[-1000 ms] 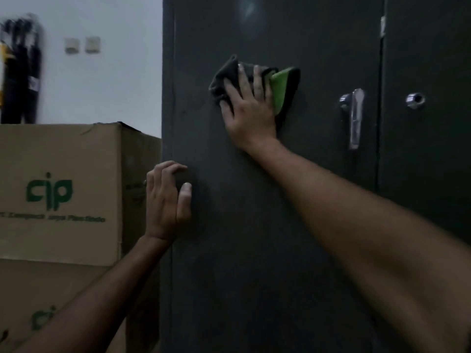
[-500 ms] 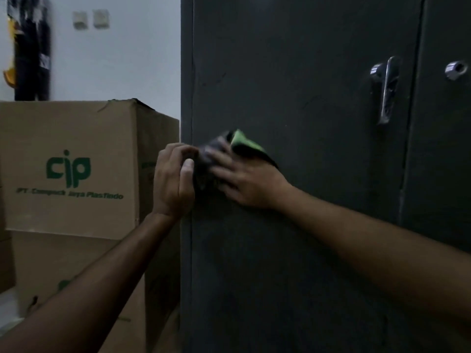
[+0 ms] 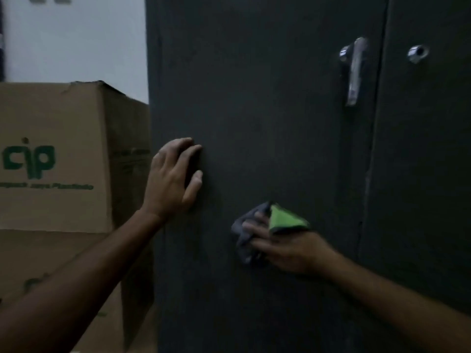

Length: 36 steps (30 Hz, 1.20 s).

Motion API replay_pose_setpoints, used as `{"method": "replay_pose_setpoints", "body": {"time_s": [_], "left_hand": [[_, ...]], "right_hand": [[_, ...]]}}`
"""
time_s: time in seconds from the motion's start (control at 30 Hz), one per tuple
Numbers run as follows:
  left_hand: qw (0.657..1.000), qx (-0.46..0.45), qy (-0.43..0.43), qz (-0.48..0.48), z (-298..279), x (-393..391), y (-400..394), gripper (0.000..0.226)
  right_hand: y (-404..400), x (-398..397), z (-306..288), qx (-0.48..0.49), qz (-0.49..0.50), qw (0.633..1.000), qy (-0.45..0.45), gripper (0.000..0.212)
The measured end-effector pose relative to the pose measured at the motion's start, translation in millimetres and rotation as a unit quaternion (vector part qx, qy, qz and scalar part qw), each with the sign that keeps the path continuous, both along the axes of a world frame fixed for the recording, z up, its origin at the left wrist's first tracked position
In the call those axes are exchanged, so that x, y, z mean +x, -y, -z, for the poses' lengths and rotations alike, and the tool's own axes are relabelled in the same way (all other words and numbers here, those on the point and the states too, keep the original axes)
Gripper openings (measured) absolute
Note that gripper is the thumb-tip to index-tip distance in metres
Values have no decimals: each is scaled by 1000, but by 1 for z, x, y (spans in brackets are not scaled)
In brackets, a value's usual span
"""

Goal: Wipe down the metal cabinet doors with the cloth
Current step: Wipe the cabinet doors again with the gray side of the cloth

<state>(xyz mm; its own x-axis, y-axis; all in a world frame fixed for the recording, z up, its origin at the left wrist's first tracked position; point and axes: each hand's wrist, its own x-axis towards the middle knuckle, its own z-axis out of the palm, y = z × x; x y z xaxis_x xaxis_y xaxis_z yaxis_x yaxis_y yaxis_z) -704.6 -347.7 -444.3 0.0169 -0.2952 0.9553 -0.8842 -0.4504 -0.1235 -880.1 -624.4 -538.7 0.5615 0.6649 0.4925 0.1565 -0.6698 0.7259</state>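
Note:
A tall dark grey metal cabinet fills the view; its left door (image 3: 267,110) carries a chrome lever handle (image 3: 354,72), and the right door (image 3: 428,149) has a round chrome lock (image 3: 417,53). My right hand (image 3: 290,248) presses a bunched grey and green cloth (image 3: 275,222) flat against the lower middle of the left door. My left hand (image 3: 173,179) rests on the same door near its left edge, fingers spread, holding nothing.
Stacked brown cardboard boxes (image 3: 56,159) with green "cip" print stand tight against the cabinet's left side. A white wall (image 3: 76,39) rises behind them. The room is dim.
My right hand has swept the cloth from the upper part of the door down and then rightwards to the lower middle. My left hand stayed near the door's left edge.

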Motion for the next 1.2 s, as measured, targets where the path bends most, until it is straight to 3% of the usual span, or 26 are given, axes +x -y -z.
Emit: {"method": "replay_pose_setpoints", "body": {"time_s": [0.07,0.13,0.27,0.3,0.33,0.4,0.43,0.53,0.73,0.8,0.87,0.93,0.97,1.0,1.07,1.13,1.2], "left_hand": [[1000,-11,-4,-21,8,2,10,64],[999,-19,-4,-25,13,5,17,69],[999,-21,-1,-40,16,5,22,74],[999,-18,-1,-42,16,4,22,74],[999,-15,1,-45,16,4,21,74],[999,-17,9,-49,11,2,19,70],[998,-23,9,-49,7,0,19,67],[997,-67,-6,-48,-16,-10,21,57],[996,-81,2,-26,-91,-23,38,50],[998,-68,5,-11,-128,-21,39,50],[997,-70,3,12,-165,-20,41,49],[995,-99,5,32,-197,-23,41,46],[992,-116,5,39,-212,-24,41,44],[991,-129,3,43,-226,-27,40,42],[991,-124,-7,46,-254,-29,39,41],[995,-90,-11,48,-281,-30,38,41],[998,-34,4,50,-305,-29,39,42]], "right_hand": [[54,-42,-39,78,57,989,111,40],[99,-84,-66,175,126,956,200,49],[109,-92,-27,368,222,848,312,59],[99,-83,-2,378,216,847,306,58],[90,-76,20,345,201,875,274,56],[76,-71,36,197,159,954,159,52],[70,-68,27,129,134,975,118,51],[36,-39,-55,65,84,988,110,48],[-26,32,-250,99,60,972,205,52],[-27,33,-330,154,104,951,247,55],[-27,29,-397,270,144,900,310,58],[-34,32,-412,350,157,855,349,57],[-38,36,-398,342,150,862,342,57],[-42,38,-371,295,134,898,297,56],[-44,25,-302,112,91,985,98,53],[-18,-4,-279,-95,95,988,-75,53],[13,-27,-318,-125,94,985,-77,52]]}}
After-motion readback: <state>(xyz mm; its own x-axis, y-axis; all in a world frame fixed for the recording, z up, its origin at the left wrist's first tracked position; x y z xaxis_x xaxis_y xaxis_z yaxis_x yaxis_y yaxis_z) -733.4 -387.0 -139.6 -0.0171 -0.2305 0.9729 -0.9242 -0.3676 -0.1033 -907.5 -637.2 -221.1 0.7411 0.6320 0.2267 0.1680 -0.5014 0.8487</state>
